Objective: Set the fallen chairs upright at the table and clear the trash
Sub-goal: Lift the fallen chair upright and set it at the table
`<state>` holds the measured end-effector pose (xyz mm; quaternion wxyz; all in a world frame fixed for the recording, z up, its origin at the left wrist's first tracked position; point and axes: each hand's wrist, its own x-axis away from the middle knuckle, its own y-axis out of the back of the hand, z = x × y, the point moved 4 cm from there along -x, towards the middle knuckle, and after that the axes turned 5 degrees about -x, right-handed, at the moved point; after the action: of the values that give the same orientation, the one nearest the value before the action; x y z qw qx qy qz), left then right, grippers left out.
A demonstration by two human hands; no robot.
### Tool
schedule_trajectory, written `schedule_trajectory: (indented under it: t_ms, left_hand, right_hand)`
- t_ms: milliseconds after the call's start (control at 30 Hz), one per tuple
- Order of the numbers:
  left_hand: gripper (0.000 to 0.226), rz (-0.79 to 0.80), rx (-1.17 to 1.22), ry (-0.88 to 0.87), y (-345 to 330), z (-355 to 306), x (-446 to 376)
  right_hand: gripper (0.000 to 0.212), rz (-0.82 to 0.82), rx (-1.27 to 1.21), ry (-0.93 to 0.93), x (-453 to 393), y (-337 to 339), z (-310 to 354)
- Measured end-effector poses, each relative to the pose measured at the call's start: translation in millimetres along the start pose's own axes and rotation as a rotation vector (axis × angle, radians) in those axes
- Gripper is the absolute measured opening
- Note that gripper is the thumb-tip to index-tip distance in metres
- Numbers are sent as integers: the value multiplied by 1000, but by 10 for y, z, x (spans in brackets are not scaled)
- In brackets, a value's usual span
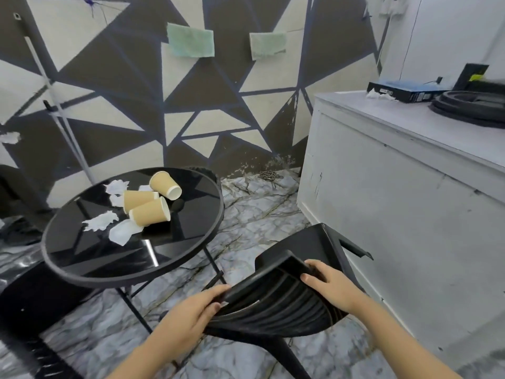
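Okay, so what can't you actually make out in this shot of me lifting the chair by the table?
Head view only:
- Chair legs: mostly hidden behind its own shell; one runs off the bottom edge.
- Left hand and right hand fingertips: curled behind the chair's edge.
- Dark shape under the table, possibly a second chair: covered by the tabletop, cut off at the left edge.
- Middle cup: its mouth is hidden behind its neighbour.
- Box label on the counter: too small to read.

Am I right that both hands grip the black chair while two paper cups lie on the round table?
Not quite: the head view shows three paper cups on the round table, not two. Both the left hand and right hand do grip the black chair.
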<state>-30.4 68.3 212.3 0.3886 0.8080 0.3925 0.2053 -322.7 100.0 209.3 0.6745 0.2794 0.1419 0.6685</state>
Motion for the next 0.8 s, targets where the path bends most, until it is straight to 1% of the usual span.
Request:
schedule_trajectory:
  t_ms: [67, 100, 200, 267, 333, 467, 567, 667, 700, 800]
  left_hand:
    - [55, -42, 15, 12, -9, 58, 80]
    - [58, -63, 36, 25, -26, 79, 87]
    - [44, -107, 85, 15, -116, 33, 55]
    - [36, -120, 85, -5, -157, -56, 18]
    - [36, -152, 59, -37, -175, -177, -27]
    - [38, -132, 61, -94, -247, -386, -51]
    - [44, -129, 14, -44, -331, -235, 13]
    - [64, -34, -40, 29, -360, 14, 128]
    - [64, 0, -67, 36, -363, 47, 148]
    - [44, 76, -76, 103, -387, 71, 129]
  right_hand:
    - [39, -56, -28, 52, 7, -36, 200]
    - [42, -85, -56, 100, 6, -71, 340]
    - [52, -117, -57, 206, 17, -228, 746]
    - [60, -176, 28, 206, 28, -285, 844]
    - [63, -273, 33, 164, 90, -228, 831]
    - [64, -364, -34, 95, 234, 6, 700]
    - [59, -398, -86, 55, 310, 207, 534]
    - [54, -430, -112, 69, 401, 469, 324]
    - [52, -433, -131, 76, 443, 551, 274]
    - [44, -426, -197, 103, 534, 785, 105]
